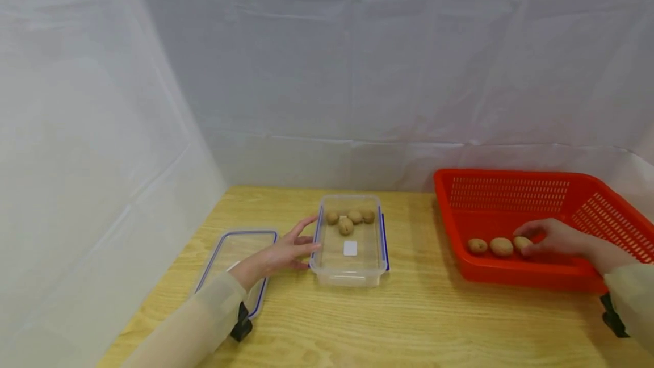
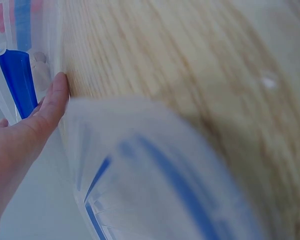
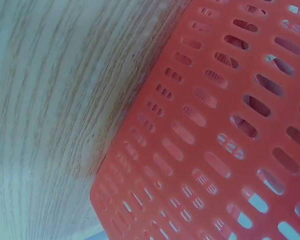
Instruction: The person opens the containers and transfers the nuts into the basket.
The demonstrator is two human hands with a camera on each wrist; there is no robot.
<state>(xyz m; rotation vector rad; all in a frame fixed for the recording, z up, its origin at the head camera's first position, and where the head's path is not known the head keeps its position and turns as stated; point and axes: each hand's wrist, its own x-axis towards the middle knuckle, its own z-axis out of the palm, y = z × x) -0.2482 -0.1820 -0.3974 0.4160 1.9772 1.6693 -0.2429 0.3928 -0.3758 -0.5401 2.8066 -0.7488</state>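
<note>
A clear plastic container (image 1: 352,278) with blue side clips stands mid-table, several walnuts (image 1: 346,226) grouped toward its far end. My left hand (image 1: 281,253) rests against the container's left side with extended fingers; in the left wrist view they touch the wall beside a blue clip (image 2: 19,80). Inside the red basket (image 1: 511,271) on the right, my right hand (image 1: 554,237) pinches a walnut (image 1: 520,243) near the front wall. Two more walnuts (image 1: 501,247) lie to its left. In the right wrist view, the basket's slotted wall (image 3: 182,132) hides the hand.
The container's lid (image 1: 252,233), with a blue seal, lies on the wooden table (image 1: 357,328) under and beside my left forearm. White sheeting (image 1: 327,72) hangs behind the table and along its left side.
</note>
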